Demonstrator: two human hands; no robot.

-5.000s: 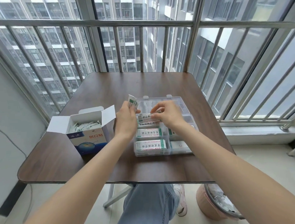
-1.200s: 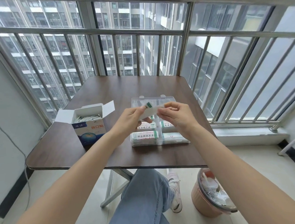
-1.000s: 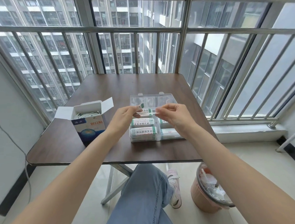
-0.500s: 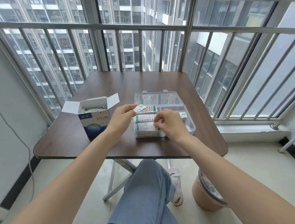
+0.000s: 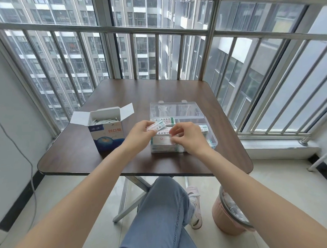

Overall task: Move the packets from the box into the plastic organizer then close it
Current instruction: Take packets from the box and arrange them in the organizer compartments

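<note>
A blue and white cardboard box [image 5: 108, 133] stands open on the left of the brown table [image 5: 120, 95], with white packets showing inside. To its right sits the clear plastic organizer [image 5: 212, 140], lid [image 5: 175, 109] folded back, several compartments holding packets. My left hand [image 5: 138, 134] pinches a small stack of packets [image 5: 157, 126] just above the organizer's left side. My right hand [image 5: 187, 137] hovers over the front compartments, fingers curled, fingertips on a white packet [image 5: 161, 140] lying there.
A metal railing [image 5: 154, 28] and window bars surround the table on the far and right sides. A pink waste bin [image 5: 232, 216] stands on the floor at the lower right. My knee in jeans [image 5: 160, 208] is under the table's front edge.
My right hand has shifted slightly over the front compartment and now touches a white packet there. My left hand keeps its packets, now closer to the organizer.
</note>
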